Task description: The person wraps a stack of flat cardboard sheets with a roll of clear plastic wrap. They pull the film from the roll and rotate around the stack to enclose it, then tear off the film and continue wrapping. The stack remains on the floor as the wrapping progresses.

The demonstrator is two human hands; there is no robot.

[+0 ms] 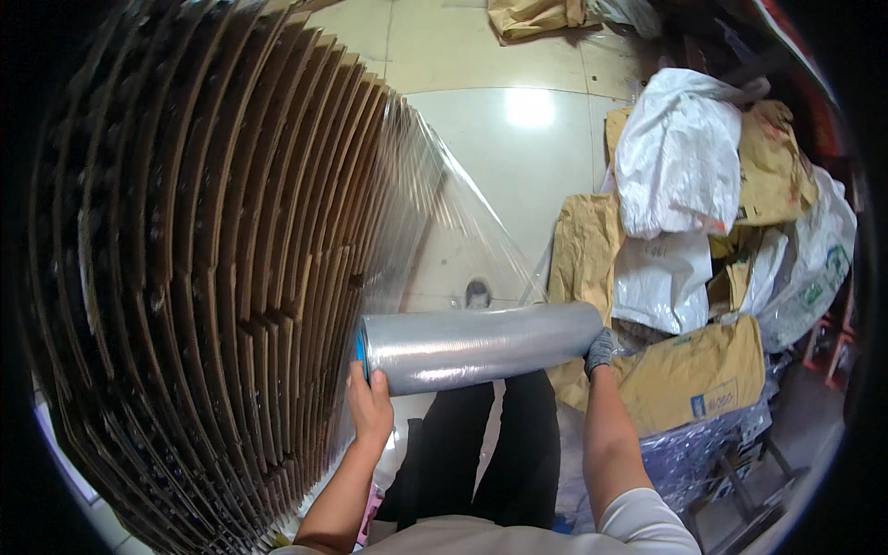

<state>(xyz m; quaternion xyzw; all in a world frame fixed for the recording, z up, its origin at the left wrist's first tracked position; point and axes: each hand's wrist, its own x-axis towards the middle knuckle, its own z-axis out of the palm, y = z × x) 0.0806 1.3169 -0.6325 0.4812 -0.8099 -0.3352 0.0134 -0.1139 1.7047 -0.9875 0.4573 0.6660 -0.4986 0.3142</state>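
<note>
Level in front of my legs I hold a large roll of clear stretch film (481, 342), gripped at both ends. My bare left hand (370, 400) closes on its left end, where a blue core edge shows, with the thumb on the film. On the other end sits my right hand (599, 351) in a grey glove, its fingers partly hidden behind the roll. A sheet of unrolled film (435, 199) stretches from the roll up to the far edge of a tall stack of brown cardboard sheets (277, 185) at my left.
White woven sacks (680, 148) and brown paper bags (689, 375) lie heaped along the right. Below them is a pile of clear plastic wrapping (638, 462). Another brown bag (536, 18) rests on the tiled floor (481, 120) at the far end. My shoe (477, 294) shows beyond the roll.
</note>
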